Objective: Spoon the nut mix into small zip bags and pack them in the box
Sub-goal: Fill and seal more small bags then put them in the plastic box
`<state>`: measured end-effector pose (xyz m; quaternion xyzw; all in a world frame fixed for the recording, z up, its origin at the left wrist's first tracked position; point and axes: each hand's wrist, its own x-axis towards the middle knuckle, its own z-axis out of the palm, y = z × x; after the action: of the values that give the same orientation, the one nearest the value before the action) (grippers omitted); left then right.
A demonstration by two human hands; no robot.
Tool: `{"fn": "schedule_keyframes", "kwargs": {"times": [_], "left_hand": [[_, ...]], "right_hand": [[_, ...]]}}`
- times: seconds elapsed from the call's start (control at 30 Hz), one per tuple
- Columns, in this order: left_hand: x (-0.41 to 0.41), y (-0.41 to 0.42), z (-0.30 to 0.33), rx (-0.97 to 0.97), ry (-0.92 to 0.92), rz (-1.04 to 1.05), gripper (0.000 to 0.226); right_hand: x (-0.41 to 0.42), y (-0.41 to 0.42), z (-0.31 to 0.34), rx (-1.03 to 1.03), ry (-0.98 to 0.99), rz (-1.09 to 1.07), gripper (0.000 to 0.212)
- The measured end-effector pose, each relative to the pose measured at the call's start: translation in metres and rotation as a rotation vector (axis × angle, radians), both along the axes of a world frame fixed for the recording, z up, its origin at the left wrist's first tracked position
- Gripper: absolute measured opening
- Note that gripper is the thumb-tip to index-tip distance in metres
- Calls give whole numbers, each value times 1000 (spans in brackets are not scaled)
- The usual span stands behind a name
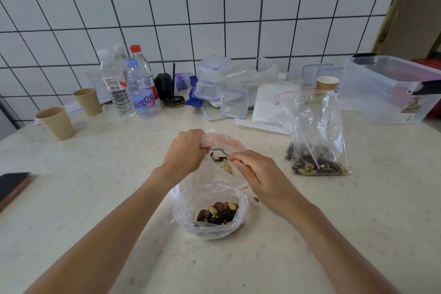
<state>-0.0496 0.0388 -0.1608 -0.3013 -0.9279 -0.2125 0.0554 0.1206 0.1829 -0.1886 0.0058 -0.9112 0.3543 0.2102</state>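
My left hand (185,150) grips the pink-edged mouth of a small zip bag (222,143) and holds it open above the table. My right hand (255,173) pinches the handle of a metal spoon (219,150), whose bowl sits inside that bag's mouth. A few nuts and raisins (222,162) lie in the bag below the spoon. Near me a crumpled clear bag (210,207) holds the nut mix (218,215). To the right stands a larger zip bag (315,131) with nut mix at its bottom. A clear plastic box (391,93) sits far right.
Several water bottles (140,86) and two paper cups (57,123) stand at the back left. Small clear containers (212,79), a white flat box (269,105) and another paper cup (328,82) line the tiled wall. A phone (12,185) lies at the left edge.
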Motion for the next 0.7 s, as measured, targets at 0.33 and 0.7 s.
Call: {"fn": "schedule_keyframes", "kwargs": {"times": [0.33,0.7], "left_hand": [[2,-3,-7,39,121,-24,6],[-8,-3,-14,8,-156,29,28]], "right_hand": [[13,7,8,50,-58,60,33],[16,8,10,100,-51,46,34]]}}
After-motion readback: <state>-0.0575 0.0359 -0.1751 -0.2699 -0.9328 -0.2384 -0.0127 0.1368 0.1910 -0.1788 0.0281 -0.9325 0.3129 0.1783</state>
